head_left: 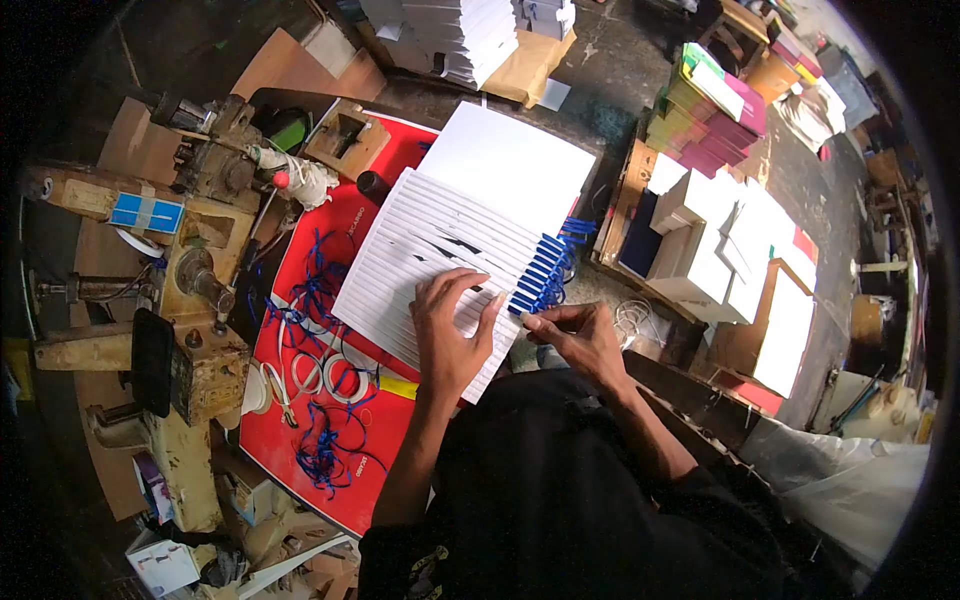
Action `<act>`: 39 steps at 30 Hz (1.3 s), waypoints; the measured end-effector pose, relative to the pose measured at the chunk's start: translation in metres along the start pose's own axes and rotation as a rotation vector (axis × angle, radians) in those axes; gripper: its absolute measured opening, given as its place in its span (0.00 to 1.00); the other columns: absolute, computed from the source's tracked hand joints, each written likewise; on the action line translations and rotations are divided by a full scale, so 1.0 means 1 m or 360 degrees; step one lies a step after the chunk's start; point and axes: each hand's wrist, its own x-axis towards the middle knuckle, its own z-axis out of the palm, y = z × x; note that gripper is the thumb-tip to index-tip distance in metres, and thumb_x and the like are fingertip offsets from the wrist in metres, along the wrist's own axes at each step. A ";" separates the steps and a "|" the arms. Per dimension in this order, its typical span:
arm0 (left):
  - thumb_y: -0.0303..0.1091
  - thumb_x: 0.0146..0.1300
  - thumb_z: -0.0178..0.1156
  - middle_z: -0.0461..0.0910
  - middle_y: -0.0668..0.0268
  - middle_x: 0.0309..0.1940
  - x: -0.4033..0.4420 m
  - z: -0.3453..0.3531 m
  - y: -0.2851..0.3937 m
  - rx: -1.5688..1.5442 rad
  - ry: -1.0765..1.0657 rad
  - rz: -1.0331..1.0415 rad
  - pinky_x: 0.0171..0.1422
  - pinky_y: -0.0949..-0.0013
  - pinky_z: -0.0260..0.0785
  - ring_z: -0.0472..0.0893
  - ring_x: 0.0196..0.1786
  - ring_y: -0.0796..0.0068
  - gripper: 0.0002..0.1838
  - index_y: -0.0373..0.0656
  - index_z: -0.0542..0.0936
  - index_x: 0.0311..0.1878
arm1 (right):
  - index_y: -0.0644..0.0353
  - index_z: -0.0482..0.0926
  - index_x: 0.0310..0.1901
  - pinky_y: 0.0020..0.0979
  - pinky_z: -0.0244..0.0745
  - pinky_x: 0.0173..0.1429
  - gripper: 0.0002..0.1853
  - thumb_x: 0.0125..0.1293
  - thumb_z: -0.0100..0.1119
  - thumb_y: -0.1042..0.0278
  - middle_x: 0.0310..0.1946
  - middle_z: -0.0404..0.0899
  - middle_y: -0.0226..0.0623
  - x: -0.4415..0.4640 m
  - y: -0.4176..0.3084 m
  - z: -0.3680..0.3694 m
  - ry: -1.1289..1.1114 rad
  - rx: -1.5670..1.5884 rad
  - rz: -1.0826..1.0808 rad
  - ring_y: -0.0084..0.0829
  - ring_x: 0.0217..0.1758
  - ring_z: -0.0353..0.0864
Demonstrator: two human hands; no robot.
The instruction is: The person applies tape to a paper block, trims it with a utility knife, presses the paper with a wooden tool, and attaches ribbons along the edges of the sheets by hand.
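Note:
A fanned stack of white booklets (pixel 400 235) lies slantwise on the red board (pixel 385 150), with a plain white sheet (pixel 520 155) at its far side. Blue ribbons (pixel 540 270) stick out in a row along the stack's right edge. My left hand (pixel 452 325) rests on the stack, fingers apart, palm down. At the near end of the ribbon row, my right hand (pixel 580 335) pinches something small at the stack's edge; what it holds is mostly hidden by the fingers.
Scissors (pixel 282 395), a white tape roll (pixel 345 378) and tangled blue ribbon (pixel 325 450) lie on the red board. An old metal machine (pixel 210 290) stands at the left. Stacked white books (pixel 700 260) sit to the right, and more paper piles (pixel 450 40) at the back.

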 end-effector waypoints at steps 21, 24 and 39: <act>0.34 0.61 0.73 0.84 0.66 0.26 -0.099 -0.103 -0.145 0.0319 0.0387 -0.0859 0.36 0.70 0.72 0.80 0.28 0.76 0.11 0.36 0.85 0.35 | 0.63 0.89 0.48 0.33 0.84 0.38 0.20 0.64 0.71 0.53 0.39 0.89 0.39 -0.017 -0.011 -0.040 0.0440 -0.0200 -0.0115 0.28 0.41 0.87; 0.35 0.61 0.74 0.84 0.65 0.24 -0.150 -0.082 -0.192 0.0124 -0.0098 -0.0924 0.33 0.70 0.70 0.78 0.26 0.77 0.11 0.36 0.87 0.34 | 0.62 0.89 0.46 0.32 0.81 0.41 0.18 0.65 0.71 0.55 0.37 0.89 0.36 -0.018 -0.028 -0.035 0.0301 -0.0186 -0.0139 0.26 0.40 0.86; 0.29 0.61 0.74 0.87 0.67 0.27 -0.084 -0.102 0.026 -0.0743 -0.0289 -0.0428 0.28 0.80 0.68 0.83 0.29 0.87 0.06 0.38 0.88 0.38 | 0.69 0.87 0.47 0.26 0.80 0.43 0.10 0.71 0.67 0.71 0.38 0.89 0.38 -0.054 -0.080 0.045 -0.0876 0.0503 -0.0231 0.21 0.38 0.85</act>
